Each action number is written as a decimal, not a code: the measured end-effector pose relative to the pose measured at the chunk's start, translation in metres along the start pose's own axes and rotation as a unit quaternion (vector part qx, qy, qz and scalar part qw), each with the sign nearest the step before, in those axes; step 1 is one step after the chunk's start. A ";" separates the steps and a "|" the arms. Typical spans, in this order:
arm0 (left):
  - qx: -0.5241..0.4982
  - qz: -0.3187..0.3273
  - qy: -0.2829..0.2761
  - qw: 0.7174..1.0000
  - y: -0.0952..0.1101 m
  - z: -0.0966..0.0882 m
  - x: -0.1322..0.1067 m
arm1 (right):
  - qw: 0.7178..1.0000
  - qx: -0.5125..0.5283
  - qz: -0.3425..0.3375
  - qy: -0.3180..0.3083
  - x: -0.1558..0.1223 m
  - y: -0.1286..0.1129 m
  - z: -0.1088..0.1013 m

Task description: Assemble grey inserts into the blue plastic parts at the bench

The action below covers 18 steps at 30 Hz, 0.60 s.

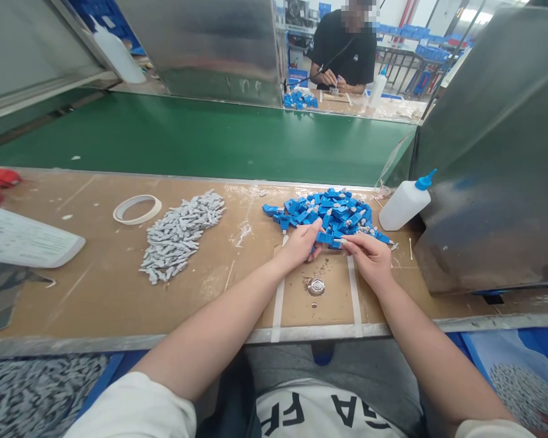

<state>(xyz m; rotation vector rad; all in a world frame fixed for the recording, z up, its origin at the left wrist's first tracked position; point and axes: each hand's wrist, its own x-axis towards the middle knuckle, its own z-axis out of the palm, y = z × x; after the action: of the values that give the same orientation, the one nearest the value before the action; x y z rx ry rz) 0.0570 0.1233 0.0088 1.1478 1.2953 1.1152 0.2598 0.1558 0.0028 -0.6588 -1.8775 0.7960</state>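
Observation:
My left hand [302,244] is closed around a small blue plastic part [326,238], holding it just in front of the pile. With thumb and fingertips together, my right hand [371,255] pinches a small, thin white piece [340,241] against the right end of that part. Whether the white piece sits inside the blue part, I cannot tell. Behind both hands lies a heap of similar blue parts [331,210], some with pale tips. Below them, a small shiny metal dish [316,286] rests on the table between two strips of white tape [355,298].
A pile of small grey parts [178,234] lies left of my hands, beside a tape roll [137,209]. A white squeeze bottle [404,205] and a cotton swab [411,249] are at right. Beyond runs a green conveyor belt [201,137]; across it, a person [344,52] works.

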 end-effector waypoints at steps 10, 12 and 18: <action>0.133 0.047 -0.004 0.990 0.005 0.001 -0.007 | 0.973 -0.205 -0.070 -0.081 0.002 0.008 0.007; 0.207 0.097 -0.006 0.973 0.008 -0.001 -0.010 | 0.958 -0.256 -0.054 -0.117 0.001 0.009 0.007; 0.236 0.102 0.039 0.966 0.008 -0.005 -0.013 | 0.928 -0.303 -0.051 -0.209 -0.001 0.009 0.012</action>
<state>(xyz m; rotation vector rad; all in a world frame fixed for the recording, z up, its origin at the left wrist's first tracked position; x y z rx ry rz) 0.0525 0.1115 0.0185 1.6323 1.5846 1.0325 0.2502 0.1578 -0.0081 -0.7980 -2.5642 0.2813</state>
